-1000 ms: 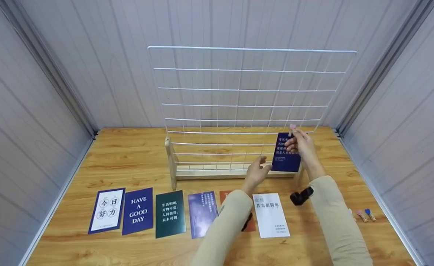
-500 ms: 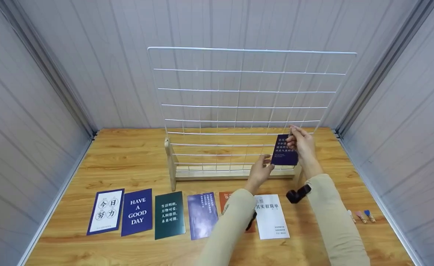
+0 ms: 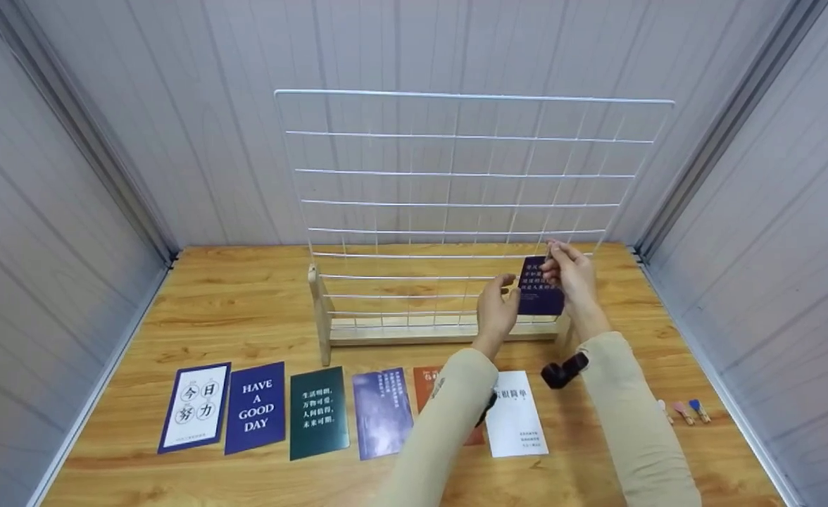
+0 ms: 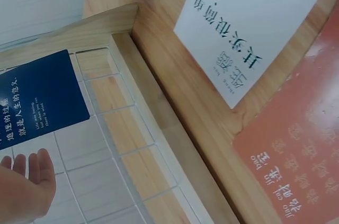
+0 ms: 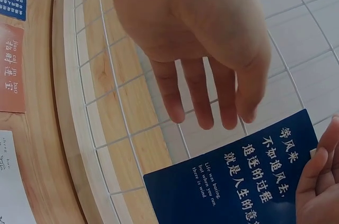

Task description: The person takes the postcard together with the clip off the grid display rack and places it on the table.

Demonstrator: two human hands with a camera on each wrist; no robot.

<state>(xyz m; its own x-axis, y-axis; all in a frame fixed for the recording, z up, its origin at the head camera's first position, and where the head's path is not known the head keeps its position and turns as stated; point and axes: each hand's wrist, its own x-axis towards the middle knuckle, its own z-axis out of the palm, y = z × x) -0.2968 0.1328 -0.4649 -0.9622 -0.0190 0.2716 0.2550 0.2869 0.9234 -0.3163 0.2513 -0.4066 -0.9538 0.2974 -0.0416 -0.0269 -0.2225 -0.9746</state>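
A dark blue card (image 3: 539, 299) with white lettering stands upright against the right part of the white wire grid (image 3: 449, 174). At the card's top edge, my right hand (image 3: 573, 278) pinches a small clothespin (image 3: 549, 248), mostly hidden by the fingers. In the right wrist view, that hand's thumb and fingers overlap the card's top corner. My left hand (image 3: 497, 310) is beside the card's left edge, fingers extended and slightly bent, holding nothing. The left wrist view shows its fingertips right below the card (image 4: 45, 97).
In front of the grid's wooden base (image 3: 414, 334) lies a row of cards: a white-and-purple one (image 3: 194, 408), a purple one (image 3: 255, 408), a green one (image 3: 319, 415), a violet one (image 3: 384, 415), an orange one (image 3: 428, 384) and a white one (image 3: 519, 422). Several clothespins (image 3: 683, 412) lie at right.
The blue card and right hand have shifted slightly left, the card tipping back toward the grid. My left hand has risen along the card's left edge.
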